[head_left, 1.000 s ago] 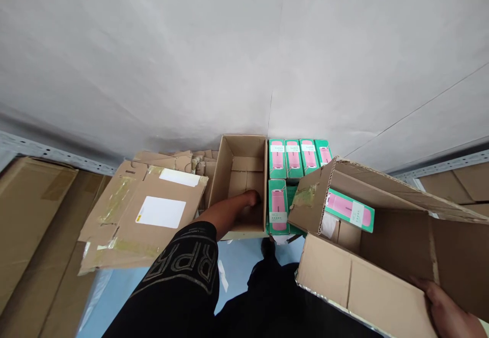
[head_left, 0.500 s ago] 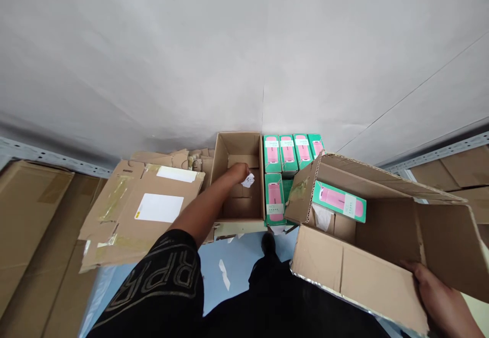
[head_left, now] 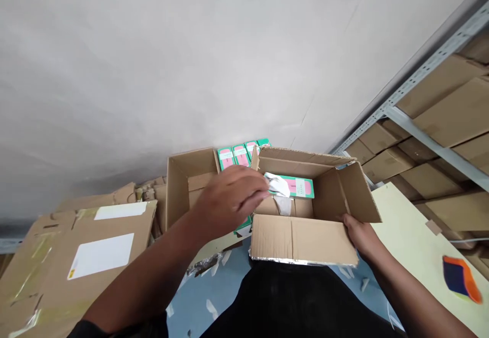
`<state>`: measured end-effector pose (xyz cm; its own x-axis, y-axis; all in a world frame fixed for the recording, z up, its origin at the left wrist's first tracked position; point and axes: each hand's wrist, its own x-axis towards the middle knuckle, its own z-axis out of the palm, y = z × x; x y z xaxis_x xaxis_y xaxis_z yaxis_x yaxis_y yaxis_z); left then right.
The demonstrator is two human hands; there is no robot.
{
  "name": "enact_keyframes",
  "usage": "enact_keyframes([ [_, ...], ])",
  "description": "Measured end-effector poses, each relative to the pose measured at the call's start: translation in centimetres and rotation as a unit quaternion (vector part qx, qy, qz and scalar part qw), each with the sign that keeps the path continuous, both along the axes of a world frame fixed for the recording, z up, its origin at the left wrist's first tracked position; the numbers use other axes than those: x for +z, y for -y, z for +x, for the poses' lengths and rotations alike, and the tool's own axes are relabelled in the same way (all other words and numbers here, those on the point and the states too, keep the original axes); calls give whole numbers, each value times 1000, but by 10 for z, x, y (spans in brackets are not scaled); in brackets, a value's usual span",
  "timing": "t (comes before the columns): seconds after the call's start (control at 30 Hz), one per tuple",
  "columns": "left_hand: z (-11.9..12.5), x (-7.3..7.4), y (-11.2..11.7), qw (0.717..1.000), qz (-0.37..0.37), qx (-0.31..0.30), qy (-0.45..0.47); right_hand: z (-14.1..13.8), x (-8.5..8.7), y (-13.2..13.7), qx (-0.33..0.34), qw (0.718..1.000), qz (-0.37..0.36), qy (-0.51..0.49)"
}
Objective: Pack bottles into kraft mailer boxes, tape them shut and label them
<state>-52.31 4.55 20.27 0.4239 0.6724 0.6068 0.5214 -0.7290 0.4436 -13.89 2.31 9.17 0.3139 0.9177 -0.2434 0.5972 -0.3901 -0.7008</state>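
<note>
My left hand (head_left: 233,195) is raised in the middle, its fingers closed on a crumpled white piece of paper (head_left: 278,185). The paper hangs in front of an open cardboard box (head_left: 324,241) on the right. My right hand (head_left: 359,233) grips that box by its near right edge. Inside it lies a green box with a pink picture (head_left: 304,187), partly covered by the paper. Another white scrap (head_left: 283,206) shows below it. A second open cardboard box (head_left: 178,190) stands to the left, partly behind my left hand and forearm.
Several upright green-and-pink boxes (head_left: 226,158) stand against the wall between the cartons. Flattened cardboard (head_left: 99,246) is stacked at the left. At right is a shelf frame (head_left: 431,144) with cartons, and a pale table (head_left: 405,241). Paper scraps (head_left: 211,308) lie on the blue floor.
My left hand has come up out of the left cardboard box with the paper and moved right, towards the other box. My right hand still grips that box. The view has turned right.
</note>
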Motion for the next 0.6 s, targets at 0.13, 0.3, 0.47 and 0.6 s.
enact_keyframes([
  [0.13,23,-11,-13,997,-33,-19,-68,10,-1,12,-13,999,27,-15],
  [0.3,28,-46,4,978,-139,106,116,31,0,32,-73,997,0,-31],
  [0.47,92,-95,14,903,-363,-25,228,61,-4,59,-116,992,14,-44],
  [0.6,155,-107,7,902,-391,-2,184,99,-17,90,-113,993,39,-14],
])
